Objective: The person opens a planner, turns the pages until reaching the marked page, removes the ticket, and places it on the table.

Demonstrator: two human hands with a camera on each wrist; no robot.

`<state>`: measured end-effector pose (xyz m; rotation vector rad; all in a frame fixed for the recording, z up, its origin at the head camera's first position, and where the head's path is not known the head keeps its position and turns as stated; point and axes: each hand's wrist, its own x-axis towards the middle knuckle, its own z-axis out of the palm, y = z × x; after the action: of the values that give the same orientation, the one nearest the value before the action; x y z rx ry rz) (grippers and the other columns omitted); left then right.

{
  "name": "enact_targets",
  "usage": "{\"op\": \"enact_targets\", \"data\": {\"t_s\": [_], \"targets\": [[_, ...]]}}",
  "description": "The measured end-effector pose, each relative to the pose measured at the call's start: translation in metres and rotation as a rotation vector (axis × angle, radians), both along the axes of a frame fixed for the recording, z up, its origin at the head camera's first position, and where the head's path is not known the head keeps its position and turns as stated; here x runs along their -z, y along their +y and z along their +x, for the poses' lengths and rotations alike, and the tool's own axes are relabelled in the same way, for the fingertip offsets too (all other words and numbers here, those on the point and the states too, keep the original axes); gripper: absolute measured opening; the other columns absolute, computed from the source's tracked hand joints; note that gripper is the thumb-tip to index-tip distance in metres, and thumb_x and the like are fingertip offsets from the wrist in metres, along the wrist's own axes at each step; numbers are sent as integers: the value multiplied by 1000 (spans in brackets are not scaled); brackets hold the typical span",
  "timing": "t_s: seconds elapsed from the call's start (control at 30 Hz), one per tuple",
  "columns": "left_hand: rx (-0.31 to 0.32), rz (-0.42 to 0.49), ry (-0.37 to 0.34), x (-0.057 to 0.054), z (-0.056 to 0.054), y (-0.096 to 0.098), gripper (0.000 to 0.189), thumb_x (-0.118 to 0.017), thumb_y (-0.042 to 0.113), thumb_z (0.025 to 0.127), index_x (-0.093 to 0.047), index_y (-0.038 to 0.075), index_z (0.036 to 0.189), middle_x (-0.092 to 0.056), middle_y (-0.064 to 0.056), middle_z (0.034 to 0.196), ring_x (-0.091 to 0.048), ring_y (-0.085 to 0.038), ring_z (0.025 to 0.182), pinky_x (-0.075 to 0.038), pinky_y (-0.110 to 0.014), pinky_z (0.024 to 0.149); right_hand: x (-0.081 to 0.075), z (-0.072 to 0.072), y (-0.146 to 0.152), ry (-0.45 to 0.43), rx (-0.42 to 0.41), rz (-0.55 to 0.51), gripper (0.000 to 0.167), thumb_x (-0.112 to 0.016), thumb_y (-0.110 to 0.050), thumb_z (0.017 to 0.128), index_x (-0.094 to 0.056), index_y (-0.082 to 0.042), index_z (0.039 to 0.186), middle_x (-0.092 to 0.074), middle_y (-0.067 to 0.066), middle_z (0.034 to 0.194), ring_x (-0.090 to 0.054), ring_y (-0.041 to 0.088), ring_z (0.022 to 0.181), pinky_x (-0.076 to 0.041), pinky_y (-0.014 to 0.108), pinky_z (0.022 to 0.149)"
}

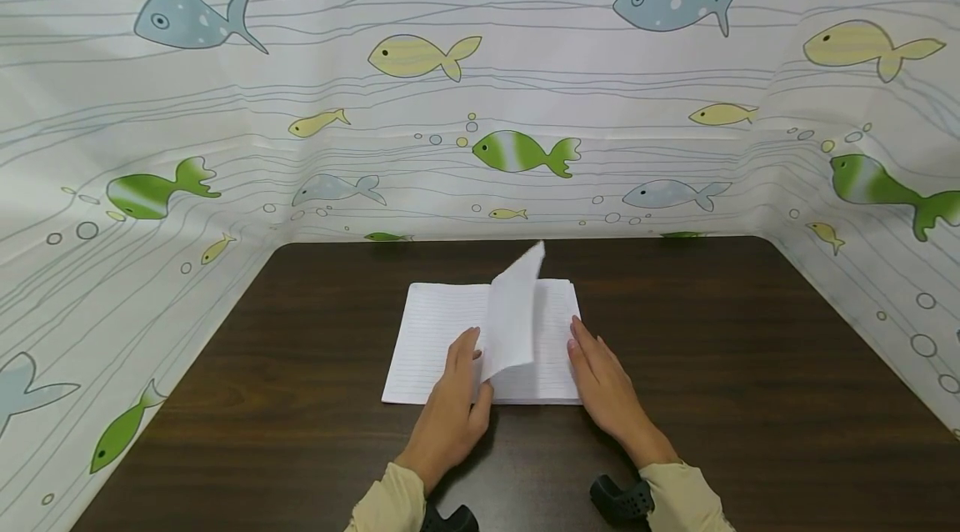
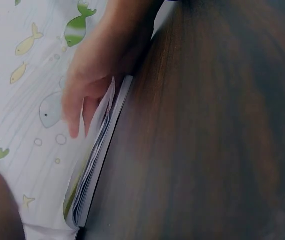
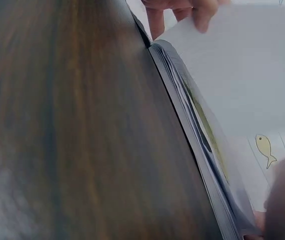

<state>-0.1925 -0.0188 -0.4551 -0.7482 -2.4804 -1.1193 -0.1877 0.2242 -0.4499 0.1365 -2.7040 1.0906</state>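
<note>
An open lined notebook (image 1: 442, 340) lies on the table, with one white page (image 1: 513, 319) standing up near its middle. My left hand (image 1: 453, 411) is over the lower part of the left side, its thumb by the raised page's bottom corner. In the right wrist view, the left hand's fingers (image 3: 202, 12) show right at that page's edge. My right hand (image 1: 611, 386) rests along the notebook's right edge with its fingers extended. The left wrist view shows the right hand (image 2: 100, 65) beside the slightly lifted page edges.
The dark wooden table (image 1: 300, 365) surrounds the notebook. A white fish-patterned cloth (image 1: 450, 115) rises behind the table and along both sides. Black straps with camera mounts (image 1: 622, 499) sit at both wrists, below pale yellow sleeves (image 1: 686, 494).
</note>
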Motion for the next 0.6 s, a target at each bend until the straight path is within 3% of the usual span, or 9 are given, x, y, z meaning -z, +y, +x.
{"op": "enact_targets", "data": {"t_s": [0.13,0.2,0.33,0.47,0.6], "targets": [[-117,50,132,2,-4,1,60,-59,4,94,-38,-13,148,-44,-23,148,-61,-34,121,-54,-51,98,1,1,0,12,-7,60,62,-54,-23,107,-33,6,158,-35,23,162,-33,39,151,-19,58,124],[-214,45,231,4,-6,1,59,-64,1,89,-42,-18,140,-46,-29,145,-58,-41,123,-48,-58,104,1,2,0,16,-9,77,65,-58,-20,104,-34,6,158,-36,24,162,-34,40,150,-20,59,124],[-366,11,393,5,-12,-1,71,-68,-12,73,-47,-15,140,-38,-35,152,-42,-48,139,-27,-71,113,1,2,-1,17,-12,68,65,-60,-18,103,-34,6,158,-36,24,162,-34,40,150,-20,59,124],[-403,-62,460,3,-13,-3,88,-66,-21,66,-45,-4,149,-30,-31,160,-33,-44,147,-21,-67,119,1,2,0,19,-17,65,65,-61,-18,102,-34,6,157,-37,24,162,-34,40,151,-19,59,124],[-325,-115,474,2,-11,-3,72,-70,-16,73,-56,-3,143,-36,-24,162,-40,-38,147,-30,-58,120,1,2,0,24,-17,69,65,-61,-17,102,-36,6,156,-38,25,161,-35,40,150,-20,58,124]]}}
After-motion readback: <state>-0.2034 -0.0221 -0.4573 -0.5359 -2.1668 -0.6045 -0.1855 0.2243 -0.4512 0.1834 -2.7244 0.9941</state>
